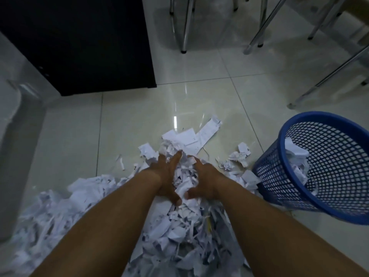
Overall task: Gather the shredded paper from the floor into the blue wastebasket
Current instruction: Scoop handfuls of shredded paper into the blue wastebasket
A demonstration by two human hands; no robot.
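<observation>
A wide heap of white shredded paper [175, 232] covers the tiled floor in front of me, and larger torn sheets [205, 134] lie at its far end. My left hand [165, 176] presses its straight fingers against the left side of a clump in the middle of the heap. On the clump's other side, my right hand [207, 180] digs its curled fingers into the paper, with its thumb near my left thumb. The blue mesh wastebasket [327, 204] leans to the right of my hands, open towards me, and holds some paper.
A black cabinet [79, 45] stands at the far left. Chrome chair and table legs [185, 27] stand at the back and right. A pale grey object [14, 146] lies along the left edge. Bare glossy tiles [129, 120] lie beyond the heap.
</observation>
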